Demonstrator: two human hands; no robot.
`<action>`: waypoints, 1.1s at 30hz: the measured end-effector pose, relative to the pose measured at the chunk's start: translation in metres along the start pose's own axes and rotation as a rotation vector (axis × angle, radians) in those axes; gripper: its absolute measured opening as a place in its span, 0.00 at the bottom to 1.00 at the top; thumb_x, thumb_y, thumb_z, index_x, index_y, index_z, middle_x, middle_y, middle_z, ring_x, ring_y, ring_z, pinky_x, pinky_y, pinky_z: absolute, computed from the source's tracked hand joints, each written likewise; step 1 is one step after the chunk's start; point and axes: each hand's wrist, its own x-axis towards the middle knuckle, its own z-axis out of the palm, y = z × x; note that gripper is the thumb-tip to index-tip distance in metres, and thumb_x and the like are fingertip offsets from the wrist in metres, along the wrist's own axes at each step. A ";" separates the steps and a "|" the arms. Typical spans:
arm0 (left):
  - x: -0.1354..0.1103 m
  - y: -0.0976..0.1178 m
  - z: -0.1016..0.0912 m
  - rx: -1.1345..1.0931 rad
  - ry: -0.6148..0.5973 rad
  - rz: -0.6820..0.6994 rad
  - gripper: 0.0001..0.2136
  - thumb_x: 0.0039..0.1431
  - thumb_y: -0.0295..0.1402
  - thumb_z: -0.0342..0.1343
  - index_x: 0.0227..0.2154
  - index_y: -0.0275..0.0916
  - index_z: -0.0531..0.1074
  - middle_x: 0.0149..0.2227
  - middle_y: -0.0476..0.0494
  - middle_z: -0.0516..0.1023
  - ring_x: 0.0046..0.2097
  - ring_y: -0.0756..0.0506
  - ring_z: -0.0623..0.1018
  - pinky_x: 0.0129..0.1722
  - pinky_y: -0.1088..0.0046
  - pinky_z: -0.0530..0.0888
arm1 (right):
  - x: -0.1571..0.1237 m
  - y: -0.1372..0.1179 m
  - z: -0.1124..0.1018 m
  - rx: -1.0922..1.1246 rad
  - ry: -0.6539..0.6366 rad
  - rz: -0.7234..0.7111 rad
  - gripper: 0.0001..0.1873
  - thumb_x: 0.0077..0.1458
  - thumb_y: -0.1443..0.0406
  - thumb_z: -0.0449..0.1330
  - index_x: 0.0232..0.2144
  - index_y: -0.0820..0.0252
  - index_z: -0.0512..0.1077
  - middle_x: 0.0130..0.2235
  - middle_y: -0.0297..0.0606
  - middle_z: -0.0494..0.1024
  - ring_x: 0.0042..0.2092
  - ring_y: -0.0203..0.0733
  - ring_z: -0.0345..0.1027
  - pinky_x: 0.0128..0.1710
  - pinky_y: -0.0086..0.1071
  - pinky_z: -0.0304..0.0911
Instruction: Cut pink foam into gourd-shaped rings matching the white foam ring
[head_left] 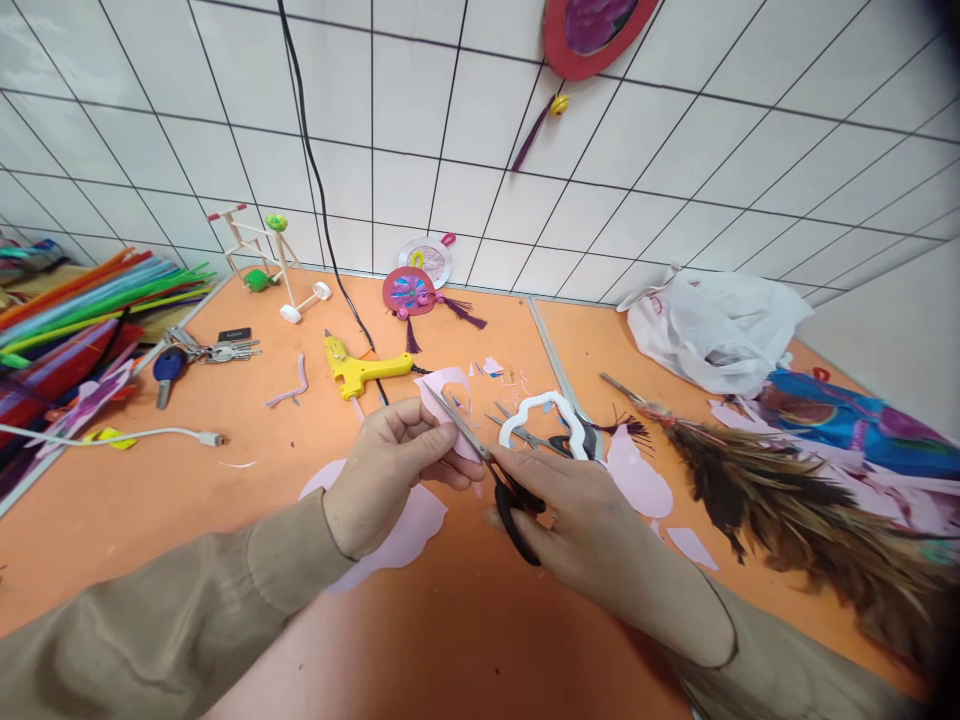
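Observation:
Between the fingers of my left hand (397,460) is a small piece of pink paper (435,408), its curled edge rising above the thumb. My right hand (577,510) grips the black handles of a pair of scissors (517,515). The blades point up and to the left and lie against the pink paper. Beneath my left wrist a larger sheet of pink paper (405,535) rests on the orange table (262,530). Just beyond my right hand are a white wavy-edged ring (547,402) and a second pair of scissors (521,430), partly covered.
A yellow glue gun (364,372) lies beyond my left hand. Pink scraps (637,475) and a feather duster (739,465) are to the right, below a white plastic bag (716,330). Keys (225,350), a white cable (150,432) and colourful pipe cleaners (112,300) lie left. A tiled wall (420,120) stands behind.

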 end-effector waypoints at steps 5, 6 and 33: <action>0.000 0.000 0.000 0.002 0.005 0.006 0.08 0.52 0.35 0.64 0.26 0.35 0.75 0.25 0.43 0.81 0.27 0.48 0.80 0.29 0.75 0.75 | 0.000 0.000 -0.001 -0.019 0.010 -0.011 0.09 0.53 0.76 0.52 0.33 0.59 0.67 0.25 0.32 0.70 0.26 0.36 0.60 0.25 0.28 0.54; 0.000 0.000 0.000 0.001 0.003 0.007 0.08 0.52 0.34 0.64 0.26 0.35 0.75 0.25 0.43 0.81 0.27 0.49 0.80 0.29 0.76 0.75 | 0.000 0.000 -0.001 -0.022 0.009 -0.013 0.09 0.53 0.76 0.52 0.34 0.59 0.67 0.25 0.32 0.70 0.26 0.36 0.60 0.25 0.28 0.54; 0.000 -0.004 -0.003 -0.028 -0.046 0.135 0.09 0.63 0.34 0.53 0.30 0.36 0.71 0.26 0.46 0.81 0.27 0.48 0.81 0.26 0.77 0.77 | -0.004 0.002 0.000 -0.009 -0.019 -0.020 0.12 0.52 0.77 0.53 0.37 0.59 0.66 0.27 0.32 0.71 0.28 0.37 0.61 0.27 0.28 0.56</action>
